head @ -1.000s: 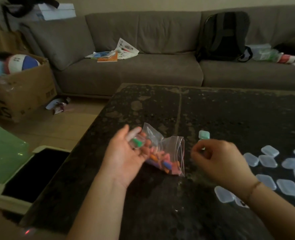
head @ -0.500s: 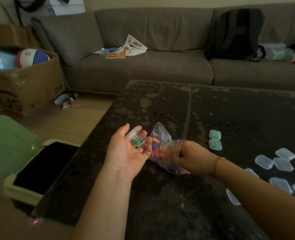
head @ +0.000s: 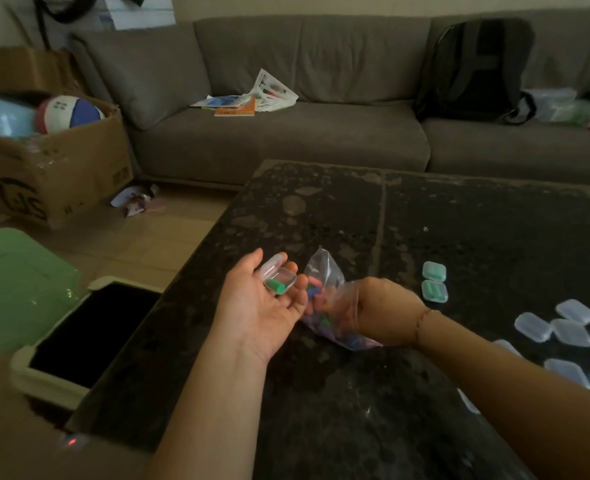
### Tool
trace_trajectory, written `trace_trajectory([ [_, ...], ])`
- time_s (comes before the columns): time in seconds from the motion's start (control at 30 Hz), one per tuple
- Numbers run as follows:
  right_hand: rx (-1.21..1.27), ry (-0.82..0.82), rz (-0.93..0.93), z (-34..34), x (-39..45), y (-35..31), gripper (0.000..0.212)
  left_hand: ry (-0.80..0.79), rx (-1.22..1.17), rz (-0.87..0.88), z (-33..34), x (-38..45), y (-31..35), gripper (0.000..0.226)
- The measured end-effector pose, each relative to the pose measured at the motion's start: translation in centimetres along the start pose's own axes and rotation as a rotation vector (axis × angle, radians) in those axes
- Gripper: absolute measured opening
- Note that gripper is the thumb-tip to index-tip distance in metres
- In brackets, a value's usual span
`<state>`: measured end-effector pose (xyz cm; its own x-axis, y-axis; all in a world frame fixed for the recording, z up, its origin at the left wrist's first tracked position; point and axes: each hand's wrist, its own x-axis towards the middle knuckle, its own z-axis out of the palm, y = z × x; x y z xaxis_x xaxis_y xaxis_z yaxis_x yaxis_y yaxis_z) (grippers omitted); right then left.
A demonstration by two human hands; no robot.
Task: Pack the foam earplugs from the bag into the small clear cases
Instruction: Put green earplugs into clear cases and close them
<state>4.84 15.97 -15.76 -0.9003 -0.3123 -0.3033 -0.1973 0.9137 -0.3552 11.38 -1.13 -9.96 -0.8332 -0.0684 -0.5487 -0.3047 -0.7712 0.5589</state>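
My left hand (head: 259, 306) lies palm up over the dark table (head: 321, 209), fingers relaxed. An open small clear case (head: 280, 279) with a green earplug inside rests on its fingers. Just right of it, the clear zip bag (head: 324, 271) holds several coloured foam earplugs (head: 321, 322). My right hand (head: 383, 310) reaches into the bag's mouth; the plastic blurs its fingers, so I cannot see whether they pinch an earplug. Two shut cases with green earplugs (head: 434, 281) lie to the right. Several empty clear cases (head: 560, 325) are scattered at the right edge.
A grey sofa (head: 286, 140) with papers and a black backpack (head: 473, 71) runs behind the table. On the floor at left are a cardboard box (head: 54, 171) with a ball and a green-lidded bin (head: 79, 334) close to the table's left edge.
My right hand moved left from beside the bag and went into its mouth. My left hand opened flatter, with the case in plain sight on its fingers.
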Motion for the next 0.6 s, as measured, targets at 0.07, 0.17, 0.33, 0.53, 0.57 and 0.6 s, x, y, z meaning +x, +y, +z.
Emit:
trace_trajectory([
  [0.07,-0.062,0.046,0.014,0.2,-0.3,-0.2,0.047,-0.002,-0.003,0.003,0.0,-0.1,-0.1,0.041],
  [0.17,-0.137,0.109,0.002,0.7,-0.6,-0.4,0.052,0.007,-0.002,0.01,0.0,0.0,-0.1,0.041],
  [0.33,0.043,0.119,-0.11,0.4,-2.0,0.2,0.032,0.001,0.003,0.0,0.0,0.0,-0.1,0.041],
  [0.53,0.426,0.242,-0.116,-0.6,-5.8,1.5,0.023,-0.016,0.036,-0.011,0.3,0.0,-0.6,0.04],
  [0.57,0.456,0.248,-0.116,-0.6,-6.5,1.9,0.023,-0.02,0.048,-0.014,0.5,-0.1,-0.8,0.04],
  [0.6,0.496,0.25,-0.113,-0.8,-7.2,2.2,0.023,-0.023,0.062,-0.02,0.6,-0.1,-1.1,0.039],
])
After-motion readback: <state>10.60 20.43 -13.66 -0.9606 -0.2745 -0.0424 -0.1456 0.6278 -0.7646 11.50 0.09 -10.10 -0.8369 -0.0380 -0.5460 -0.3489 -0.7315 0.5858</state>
